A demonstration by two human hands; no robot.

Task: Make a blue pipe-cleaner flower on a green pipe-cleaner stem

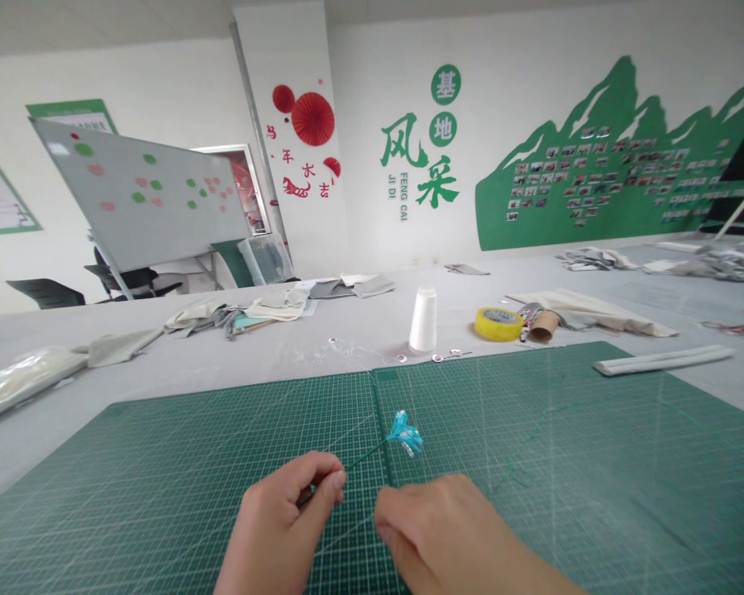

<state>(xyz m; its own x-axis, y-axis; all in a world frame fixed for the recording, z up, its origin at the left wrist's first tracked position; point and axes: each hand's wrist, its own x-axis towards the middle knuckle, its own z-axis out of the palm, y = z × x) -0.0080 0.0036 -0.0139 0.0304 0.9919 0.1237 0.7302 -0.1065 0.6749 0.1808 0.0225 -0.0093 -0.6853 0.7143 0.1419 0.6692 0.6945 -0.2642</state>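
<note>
One blue flower (404,433) over the mats (223,438), stem (367,454) pinched in left hand (291,511), lower end hidden; right hand (440,522) curled nearby, any hold impossible to tell; bin (265,260) beyond counter (360,322), contents indistinct.

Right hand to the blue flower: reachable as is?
Probably yes: the blue flower is just beyond the right hand, with nothing visible between them. The left hand holds the green stem off to the left.
</note>
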